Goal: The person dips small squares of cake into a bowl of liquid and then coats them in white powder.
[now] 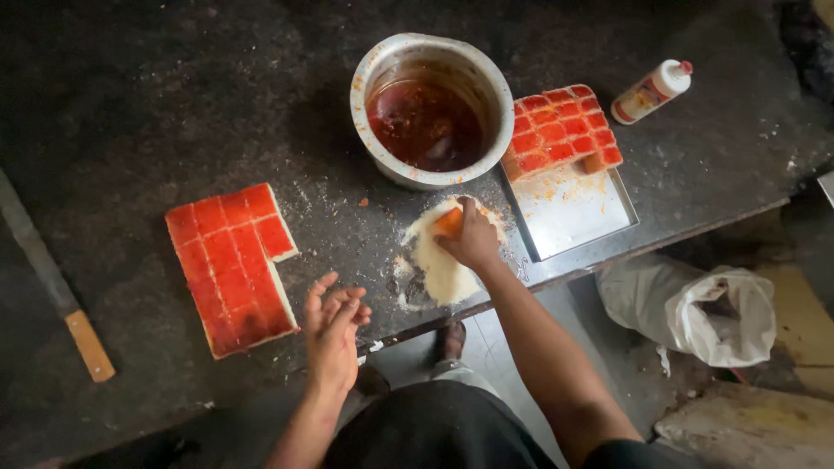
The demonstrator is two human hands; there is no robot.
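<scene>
Under my right hand (473, 239) is a small orange-red cake square (449, 222), pressed down into a heap of white coconut shreds (443, 265) that sits near the front edge of the dark table (130, 104). The square lies at the heap's upper part, mostly covered by my fingers. The heap is loose and pale, with crumbs scattered around it.
</scene>
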